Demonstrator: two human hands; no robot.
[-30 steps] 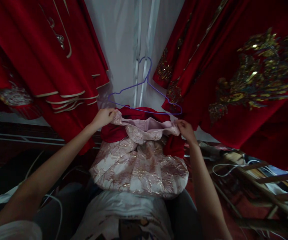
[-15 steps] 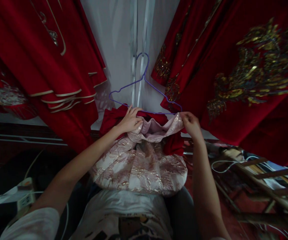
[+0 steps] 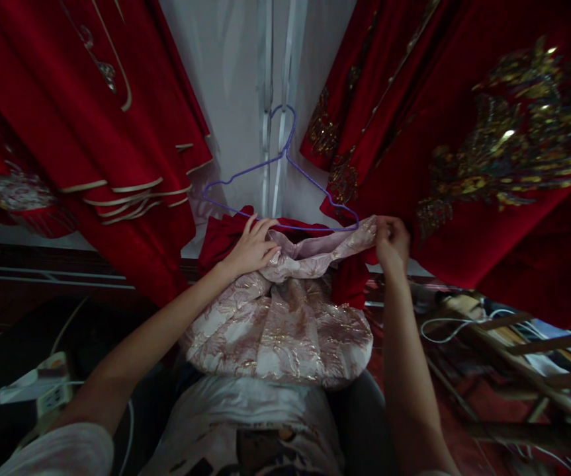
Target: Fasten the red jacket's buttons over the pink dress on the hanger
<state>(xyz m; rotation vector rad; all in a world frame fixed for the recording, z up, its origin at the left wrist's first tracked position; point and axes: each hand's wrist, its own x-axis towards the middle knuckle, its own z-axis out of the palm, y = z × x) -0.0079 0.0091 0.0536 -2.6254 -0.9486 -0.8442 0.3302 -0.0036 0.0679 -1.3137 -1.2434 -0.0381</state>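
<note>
A pale pink garment with a shiny gold pattern [image 3: 280,330] lies across my lap, its gathered waistband spread at the far end. My left hand [image 3: 253,250] grips the left side of the band, fingers bent over it, close to the hanger's lower bar. The band's right end is pinched in my right hand [image 3: 392,241], pulled out past the hanger's right corner. A purple wire hanger [image 3: 285,155] stands upright behind the band, its lower bar along the opening. Dark red cloth [image 3: 223,238] lies beneath and behind the pink garment.
Red garments with pale trim [image 3: 131,152] hang at left; red ones with gold sequins [image 3: 503,145] hang at right. A white wall with metal poles [image 3: 275,79] stands ahead. A power strip [image 3: 54,390] with cables sits lower left, a wooden rack [image 3: 523,370] lower right.
My right hand has moved right, stretching the band wider. My left hand has shifted slightly left. The hanger's lower part has swung a little to the left.
</note>
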